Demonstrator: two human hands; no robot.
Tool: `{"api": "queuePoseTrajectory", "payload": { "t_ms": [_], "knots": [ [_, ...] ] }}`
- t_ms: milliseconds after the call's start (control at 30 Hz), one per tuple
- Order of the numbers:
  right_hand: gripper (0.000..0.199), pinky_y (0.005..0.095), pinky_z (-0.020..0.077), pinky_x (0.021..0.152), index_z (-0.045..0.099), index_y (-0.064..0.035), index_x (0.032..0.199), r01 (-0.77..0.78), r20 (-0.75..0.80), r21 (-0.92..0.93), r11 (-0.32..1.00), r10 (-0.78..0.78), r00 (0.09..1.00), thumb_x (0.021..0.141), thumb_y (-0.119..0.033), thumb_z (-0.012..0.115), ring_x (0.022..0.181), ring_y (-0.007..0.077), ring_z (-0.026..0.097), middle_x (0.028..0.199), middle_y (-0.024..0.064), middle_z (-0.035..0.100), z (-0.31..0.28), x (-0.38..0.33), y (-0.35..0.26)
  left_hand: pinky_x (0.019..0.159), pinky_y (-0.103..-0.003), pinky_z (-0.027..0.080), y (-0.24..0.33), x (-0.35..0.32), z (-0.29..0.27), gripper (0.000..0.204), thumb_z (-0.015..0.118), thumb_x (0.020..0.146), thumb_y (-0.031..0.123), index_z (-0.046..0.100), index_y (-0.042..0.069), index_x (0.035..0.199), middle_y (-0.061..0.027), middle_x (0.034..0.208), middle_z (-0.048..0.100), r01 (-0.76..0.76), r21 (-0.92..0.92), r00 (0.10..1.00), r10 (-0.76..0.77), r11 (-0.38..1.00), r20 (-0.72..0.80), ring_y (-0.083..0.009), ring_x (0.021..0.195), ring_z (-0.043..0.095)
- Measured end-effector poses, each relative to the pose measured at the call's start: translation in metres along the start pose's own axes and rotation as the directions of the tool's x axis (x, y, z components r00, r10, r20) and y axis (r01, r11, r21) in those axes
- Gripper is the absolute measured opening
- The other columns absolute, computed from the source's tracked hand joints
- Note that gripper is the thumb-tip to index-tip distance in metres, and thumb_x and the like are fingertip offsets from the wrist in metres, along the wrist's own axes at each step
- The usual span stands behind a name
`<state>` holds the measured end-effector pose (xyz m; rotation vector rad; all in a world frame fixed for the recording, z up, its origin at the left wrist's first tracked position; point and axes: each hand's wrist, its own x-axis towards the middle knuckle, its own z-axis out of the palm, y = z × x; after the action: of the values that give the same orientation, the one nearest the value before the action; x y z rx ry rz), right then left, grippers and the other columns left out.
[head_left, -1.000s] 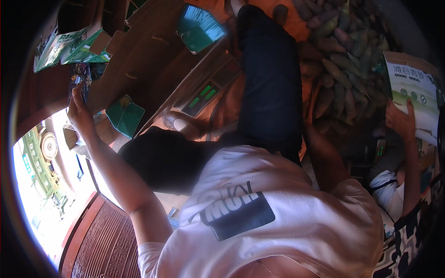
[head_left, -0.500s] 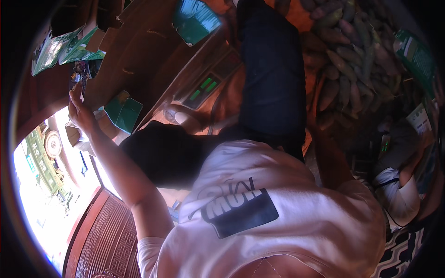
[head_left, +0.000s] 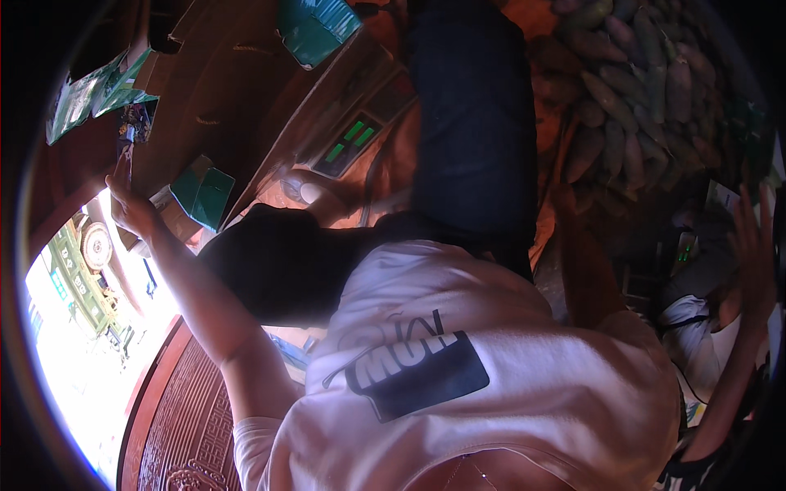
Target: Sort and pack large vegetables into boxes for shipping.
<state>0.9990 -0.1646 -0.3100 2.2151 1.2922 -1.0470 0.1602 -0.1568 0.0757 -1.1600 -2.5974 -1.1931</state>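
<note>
Small dark packet [head_left: 131, 129] at upper left, hanging beside green leaflets [head_left: 98, 92] on the brown wooden wall [head_left: 237, 90]: my left hand [head_left: 129, 204] reaches up to it with fingers together, the fingertips touching the packet's lower edge; whether they pinch it I cannot tell. My left forearm runs down from that hand to my white printed shirt [head_left: 491, 393]. My right hand [head_left: 753, 245] is raised at the right edge, fingers spread, just in front of a pale printed sheet [head_left: 720, 195], apart from it as far as can be seen. Green folded cartons [head_left: 205, 192] sit just right of my left hand. A heap of long green-purple vegetables [head_left: 639, 98] lies at upper right.
</note>
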Motion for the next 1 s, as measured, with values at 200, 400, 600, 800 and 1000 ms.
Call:
{"api": "queuePoseTrajectory", "payload": {
  "t_ms": [200,400,600,800,1000],
  "knots": [
    [0.068,0.0482,0.0553,0.091,0.063,0.0063,0.116,-0.090,-0.237,0.097,0.991,0.111,0.965,0.091,-0.057,0.059,0.109,0.0461,0.066,0.116,0.0296,0.066,0.007,0.024,0.021,0.111,-0.037,0.043,-0.001,0.000,0.018,0.070,0.026,0.108,0.052,0.073,0.001,0.120,-0.0103,0.120,0.073,-0.030,0.096,0.999,0.028,0.995,0.030,-0.0245,0.122,0.064],
    [0.077,0.0466,0.0500,0.102,0.051,0.0057,0.137,-0.215,-0.274,0.218,0.952,0.272,0.923,0.083,-0.045,0.076,0.123,0.0377,0.060,0.132,0.0244,0.060,-0.049,0.055,0.007,0.108,-0.036,0.045,-0.013,0.002,0.017,0.069,0.027,0.108,0.052,0.074,0.004,0.120,-0.0102,0.121,0.073,0.004,0.070,1.000,-0.003,0.998,-0.007,-0.0248,0.120,0.065],
    [0.077,0.0446,0.0505,0.097,0.051,0.0005,0.142,-0.171,-0.049,0.696,0.698,0.284,0.958,0.085,-0.043,0.078,0.117,0.0325,0.061,0.133,0.0174,0.061,-0.043,0.082,0.015,0.095,-0.036,0.051,-0.021,0.001,0.010,0.061,0.037,0.107,0.050,0.073,0.002,0.120,-0.0143,0.114,0.074,-0.018,0.104,0.999,0.022,0.994,-0.036,-0.0250,0.102,0.068],
    [0.072,0.0432,0.0525,0.089,0.051,-0.0018,0.143,-0.142,0.110,0.874,0.465,0.094,0.989,0.089,-0.042,0.076,0.110,0.0293,0.063,0.128,0.0136,0.062,-0.025,0.118,0.018,0.092,-0.039,0.051,-0.037,0.000,0.006,0.058,0.037,0.106,0.048,0.075,0.005,0.115,-0.0160,0.108,0.074,0.030,0.208,0.996,-0.012,0.978,-0.088,-0.0266,0.098,0.069],
    [0.060,0.0392,0.0510,0.093,0.052,-0.0043,0.139,-0.125,0.138,0.922,0.365,-0.010,0.990,0.094,-0.039,0.069,0.112,0.0258,0.061,0.125,0.0100,0.061,-0.038,0.118,0.007,0.087,-0.037,0.051,-0.016,-0.007,0.014,0.062,0.047,0.104,0.050,0.071,-0.005,0.117,-0.0172,0.101,0.073,0.018,0.064,0.993,-0.011,0.998,-0.116,-0.0244,0.092,0.067]
  ]
}}
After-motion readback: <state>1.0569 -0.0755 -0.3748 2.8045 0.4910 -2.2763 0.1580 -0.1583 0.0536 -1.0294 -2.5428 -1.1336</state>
